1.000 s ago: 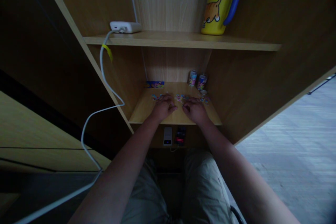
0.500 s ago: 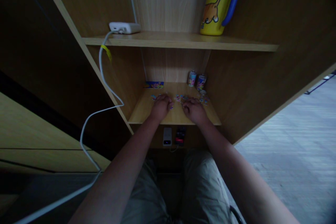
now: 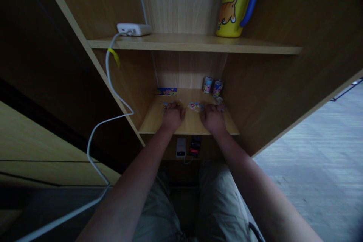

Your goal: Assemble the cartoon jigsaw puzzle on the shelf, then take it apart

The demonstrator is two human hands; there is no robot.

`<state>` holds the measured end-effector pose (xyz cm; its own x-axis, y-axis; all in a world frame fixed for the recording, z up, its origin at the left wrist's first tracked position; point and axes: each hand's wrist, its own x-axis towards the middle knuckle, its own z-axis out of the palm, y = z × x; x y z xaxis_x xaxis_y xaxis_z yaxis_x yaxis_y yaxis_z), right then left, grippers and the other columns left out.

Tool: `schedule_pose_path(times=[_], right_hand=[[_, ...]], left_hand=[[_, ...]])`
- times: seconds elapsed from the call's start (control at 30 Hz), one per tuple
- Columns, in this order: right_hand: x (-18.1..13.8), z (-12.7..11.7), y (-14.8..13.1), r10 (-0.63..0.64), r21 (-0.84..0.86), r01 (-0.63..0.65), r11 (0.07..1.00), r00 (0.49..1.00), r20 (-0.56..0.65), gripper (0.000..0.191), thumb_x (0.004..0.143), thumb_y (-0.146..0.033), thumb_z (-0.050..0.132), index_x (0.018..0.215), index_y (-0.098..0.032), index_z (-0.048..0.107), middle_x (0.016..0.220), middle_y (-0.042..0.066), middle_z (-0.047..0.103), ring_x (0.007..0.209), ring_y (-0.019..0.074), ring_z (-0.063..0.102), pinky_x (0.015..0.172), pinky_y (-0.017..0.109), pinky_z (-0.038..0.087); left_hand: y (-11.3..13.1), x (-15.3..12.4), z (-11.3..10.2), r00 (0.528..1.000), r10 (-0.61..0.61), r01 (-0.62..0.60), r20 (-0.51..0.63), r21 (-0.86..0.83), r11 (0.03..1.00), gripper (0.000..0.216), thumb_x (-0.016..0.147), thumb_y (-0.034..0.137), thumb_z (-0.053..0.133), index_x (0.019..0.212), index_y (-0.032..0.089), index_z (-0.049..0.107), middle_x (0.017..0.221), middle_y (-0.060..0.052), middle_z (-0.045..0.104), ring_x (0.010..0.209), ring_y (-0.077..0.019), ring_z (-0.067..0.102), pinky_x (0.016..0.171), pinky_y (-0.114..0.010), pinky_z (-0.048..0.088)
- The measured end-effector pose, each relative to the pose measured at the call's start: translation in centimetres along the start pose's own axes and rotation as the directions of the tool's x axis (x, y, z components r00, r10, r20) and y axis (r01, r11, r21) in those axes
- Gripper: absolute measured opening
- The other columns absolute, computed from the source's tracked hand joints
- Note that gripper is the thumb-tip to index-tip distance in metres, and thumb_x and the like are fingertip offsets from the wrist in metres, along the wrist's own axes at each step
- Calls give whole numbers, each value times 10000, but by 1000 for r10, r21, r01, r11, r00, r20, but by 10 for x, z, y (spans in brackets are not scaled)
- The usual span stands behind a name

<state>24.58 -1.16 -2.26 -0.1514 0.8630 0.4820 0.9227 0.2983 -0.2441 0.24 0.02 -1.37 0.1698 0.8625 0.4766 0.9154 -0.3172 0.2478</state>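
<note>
My left hand (image 3: 173,116) lies palm down on the lower shelf (image 3: 193,124), its fingers stretched flat over a few small coloured pieces at the left. My right hand (image 3: 213,119) rests at the right, fingers spread flat and touching more pieces. Between the hands sits a loose cluster of small colourful pieces (image 3: 195,106) that look like tiny jigsaw pieces. What lies under the fingers is hidden. A blue printed picture card (image 3: 166,91) is at the back left. Two small printed cans, a light blue can (image 3: 207,84) and a dark blue can (image 3: 217,88), stand at the back right.
A round lid-like disc (image 3: 219,100) lies before the cans. Above, the upper shelf (image 3: 193,47) carries a white power bank (image 3: 134,29) with a hanging white cable (image 3: 90,147) and a yellow-blue mug (image 3: 234,11). Below are a white device (image 3: 180,147) and a phone (image 3: 194,147).
My left hand's fingers have gone from curled together to flat. My right hand has shifted slightly right and its fingers have spread, showing more of the middle pieces.
</note>
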Motion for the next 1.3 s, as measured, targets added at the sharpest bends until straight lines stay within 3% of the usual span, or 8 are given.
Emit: schedule_pose_path(times=[0.13, 0.3, 0.6, 0.77, 0.83, 0.97, 1.17, 1.3], right_hand=[[6, 3, -1, -216, 88, 207, 974, 971, 102, 350, 1057, -256, 610, 1365, -236, 776, 1495, 104, 738, 1432, 276, 589, 1244, 452, 421], [10, 7, 2, -272, 130, 254, 958, 952, 143, 293, 1081, -429, 714, 1252, -196, 765, 1367, 96, 756, 1301, 281, 685, 1178, 544, 510], [9, 4, 6, -128, 90, 120, 989, 988, 90, 269, 1081, -432, 663, 1052, -211, 813, 1214, 147, 777, 1213, 310, 662, 1134, 466, 472], [10, 3, 4, -122, 85, 114, 990, 988, 98, 248, 1074, -422, 679, 1021, -221, 814, 1163, 119, 785, 1177, 298, 670, 1110, 446, 477], [10, 3, 4, -128, 83, 120, 989, 987, 101, 233, 1073, -409, 684, 1034, -220, 814, 1161, 118, 785, 1184, 294, 670, 1108, 443, 481], [9, 4, 5, -138, 77, 130, 989, 985, 106, 237, 1078, -409, 691, 1048, -196, 791, 1176, 104, 774, 1188, 278, 680, 1106, 471, 504], [10, 4, 6, -202, 98, 191, 977, 971, 124, 247, 1089, -423, 717, 1143, -185, 755, 1233, 74, 764, 1158, 244, 722, 1078, 495, 586], [11, 5, 7, -187, 90, 178, 980, 976, 109, 276, 1085, -416, 729, 1238, -186, 746, 1306, 90, 750, 1195, 258, 723, 1078, 511, 604]], left_hand=[[-2, 3, 3, 970, 221, -213, 99, -87, 973, 381, 1120, 377, 558, 1416, 220, 739, 1602, -135, 666, 1555, -323, 519, 1318, -528, 376], [-4, 10, 12, 904, 392, -363, 173, -177, 915, 480, 1138, 359, 485, 1594, 317, 631, 1702, -43, 605, 1645, -240, 442, 1367, -483, 310], [-5, 10, 7, 910, 381, -349, 161, -195, 916, 330, 1081, 287, 565, 1326, 266, 784, 1349, -106, 801, 1342, -299, 668, 1236, -508, 466], [-7, 12, 15, 902, 400, -363, 164, -214, 907, 437, 1098, 335, 570, 1515, 285, 694, 1637, -77, 657, 1567, -278, 517, 1350, -518, 333], [-7, 14, 18, 895, 413, -372, 171, -229, 900, 442, 1106, 327, 558, 1528, 304, 686, 1636, -52, 664, 1600, -265, 485, 1365, -519, 310], [-5, 14, 16, 899, 413, -370, 146, -251, 894, 393, 1088, 250, 556, 1431, 271, 746, 1480, -82, 762, 1480, -267, 596, 1308, -494, 402], [-9, 13, 6, 914, 394, -353, 91, -298, 887, 95, 1006, 261, 726, 1057, 258, 807, 1071, -61, 831, 1125, -272, 734, 1091, -458, 559], [-10, 16, 4, 932, 360, -333, 42, -297, 895, 131, 979, 168, 694, 1033, 236, 792, 1073, -70, 809, 1089, -265, 731, 1052, -462, 571]])
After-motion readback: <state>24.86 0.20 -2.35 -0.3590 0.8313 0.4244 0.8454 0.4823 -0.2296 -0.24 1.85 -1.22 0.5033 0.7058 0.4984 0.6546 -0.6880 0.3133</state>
